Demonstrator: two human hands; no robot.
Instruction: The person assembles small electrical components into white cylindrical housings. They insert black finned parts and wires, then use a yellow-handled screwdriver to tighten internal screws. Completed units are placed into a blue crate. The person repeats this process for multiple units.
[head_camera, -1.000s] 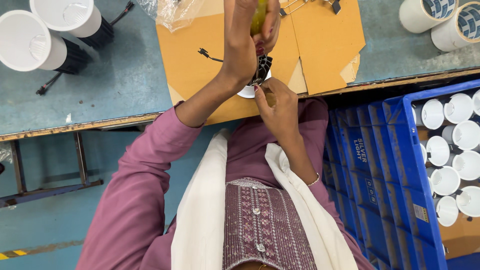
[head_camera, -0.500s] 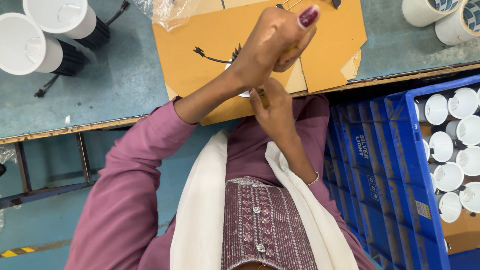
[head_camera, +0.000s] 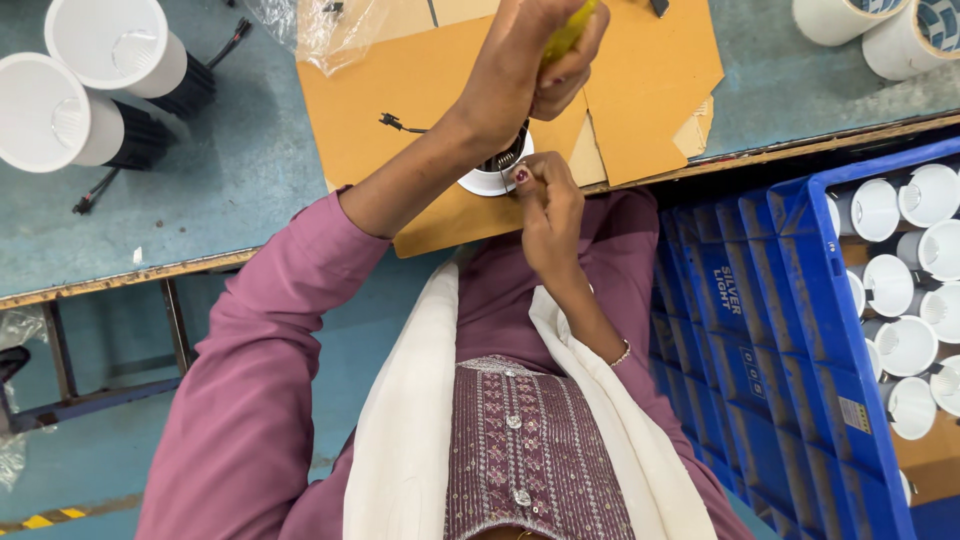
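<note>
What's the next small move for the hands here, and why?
Likely a turn of the yellow-handled tool by the left hand: it stands upright with its tip at the black back of the white-rimmed fixture, which the right hand steadies on the cardboard.

The left hand (head_camera: 535, 60) now sits higher and further right than a second ago, fist closed around a yellow-handled tool (head_camera: 568, 35) and tilted over the white lamp fitting (head_camera: 492, 178). The right hand (head_camera: 545, 205) has shifted slightly left, its fingers at the fitting's rim, with more of the fitting exposed.
</note>
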